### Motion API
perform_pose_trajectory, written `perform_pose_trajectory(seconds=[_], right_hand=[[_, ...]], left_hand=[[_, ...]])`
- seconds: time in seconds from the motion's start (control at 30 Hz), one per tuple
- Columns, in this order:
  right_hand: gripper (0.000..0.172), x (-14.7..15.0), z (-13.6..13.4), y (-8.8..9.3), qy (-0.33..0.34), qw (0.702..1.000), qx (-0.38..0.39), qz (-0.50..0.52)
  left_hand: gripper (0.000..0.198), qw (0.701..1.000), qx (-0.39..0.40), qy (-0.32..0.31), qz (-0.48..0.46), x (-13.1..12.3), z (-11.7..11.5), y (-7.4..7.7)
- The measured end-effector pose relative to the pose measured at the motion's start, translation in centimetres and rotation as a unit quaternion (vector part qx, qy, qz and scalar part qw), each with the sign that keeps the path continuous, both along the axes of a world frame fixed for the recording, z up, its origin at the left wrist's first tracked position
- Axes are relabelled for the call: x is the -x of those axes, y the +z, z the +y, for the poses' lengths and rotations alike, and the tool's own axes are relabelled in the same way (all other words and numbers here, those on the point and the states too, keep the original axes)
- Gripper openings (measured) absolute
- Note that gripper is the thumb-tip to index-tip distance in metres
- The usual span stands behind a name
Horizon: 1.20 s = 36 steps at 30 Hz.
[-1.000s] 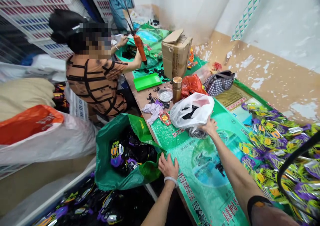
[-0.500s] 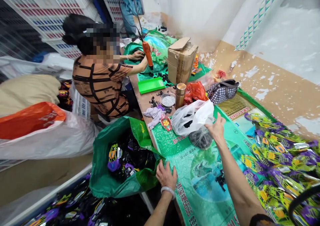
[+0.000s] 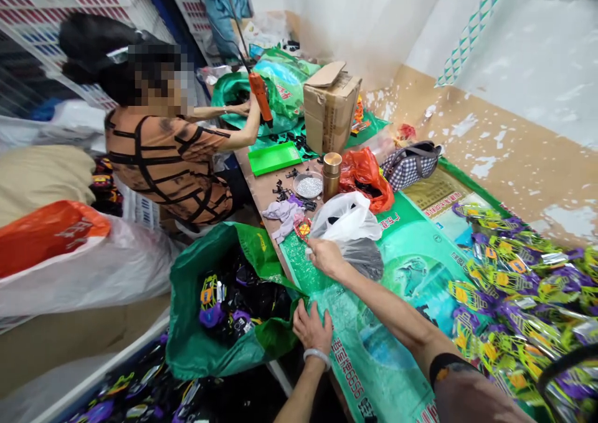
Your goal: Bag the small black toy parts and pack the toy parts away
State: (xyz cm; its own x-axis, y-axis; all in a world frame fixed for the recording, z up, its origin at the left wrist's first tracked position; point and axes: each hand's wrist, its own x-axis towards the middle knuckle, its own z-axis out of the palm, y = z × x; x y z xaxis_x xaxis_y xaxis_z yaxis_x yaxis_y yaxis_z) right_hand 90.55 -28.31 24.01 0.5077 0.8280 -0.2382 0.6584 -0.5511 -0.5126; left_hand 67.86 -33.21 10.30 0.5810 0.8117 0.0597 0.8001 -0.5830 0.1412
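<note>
My right hand (image 3: 326, 257) grips the near edge of a white plastic bag (image 3: 348, 218) that lies on the green woven sheet (image 3: 402, 273) over the table; dark parts show through a clear bag (image 3: 365, 258) under it. My left hand (image 3: 312, 327), with a pale bangle at the wrist, presses on the sheet's near edge where it meets the rim of a big green sack (image 3: 205, 342). The sack stands open beside the table and holds black and purple toy parts (image 3: 233, 295).
A heap of purple and yellow-green packets (image 3: 518, 286) covers the table's right side. Further along stand a gold canister (image 3: 331, 174), a dish of small silver bits (image 3: 309, 186), a red bag (image 3: 367, 174), a checked bag (image 3: 411, 161), a green tray (image 3: 273, 157) and a carton (image 3: 329, 105). A seated person (image 3: 168, 155) holds an orange power screwdriver (image 3: 260, 98).
My right hand has moved left from the far side of the white bag to its near left edge, and the bag has slumped lower. My left hand has stayed on the sack's rim.
</note>
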Motion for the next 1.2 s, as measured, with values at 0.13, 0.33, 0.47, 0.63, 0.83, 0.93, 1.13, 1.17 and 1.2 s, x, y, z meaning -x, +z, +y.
perform_pose_trajectory(seconds=[0.13, 0.33, 0.47, 0.63, 0.83, 0.93, 1.13, 1.17, 1.2], right_hand=[[0.053, -4.6, -0.1, 0.2, -0.125, 0.992, 0.018, -0.020], [0.052, -13.5, -0.3, -0.7, -0.192, 0.978, 0.076, 0.010], [0.029, -12.5, -0.9, -1.4, -0.202, 0.977, 0.065, 0.008], [0.036, -10.3, -3.1, 0.2, -0.206, 0.979, 0.006, 0.010], [0.034, -14.2, -4.3, 5.1, -0.251, 0.942, -0.218, 0.045], [0.029, -16.0, -3.7, 7.6, -0.249, 0.934, -0.252, 0.050], [0.037, -19.1, -0.6, 9.5, -0.173, 0.940, -0.295, -0.006], [0.036, -19.3, -0.2, 8.9, -0.154, 0.948, -0.279, -0.004], [0.033, -19.2, 0.1, 8.0, -0.136, 0.958, -0.254, 0.003]], left_hand=[[0.039, 1.000, -0.004, -0.005, -0.001, 0.0, 0.1, 0.3], [0.040, 0.999, -0.030, -0.017, -0.014, -0.1, 0.1, 0.2], [0.040, 0.999, -0.033, -0.022, -0.019, -0.1, 0.2, 0.0], [0.039, 0.999, -0.024, -0.017, -0.018, -0.1, 0.1, 0.1], [0.041, 1.000, 0.021, -0.001, -0.009, -0.4, -0.1, 0.7], [0.041, 0.999, 0.038, 0.006, -0.009, -0.5, -0.2, 0.9], [0.043, 0.998, 0.069, 0.010, -0.001, -0.5, -0.3, 1.2], [0.043, 0.997, 0.072, 0.010, 0.000, -0.5, -0.3, 1.2], [0.043, 0.997, 0.073, 0.010, 0.001, -0.5, -0.3, 1.3]])
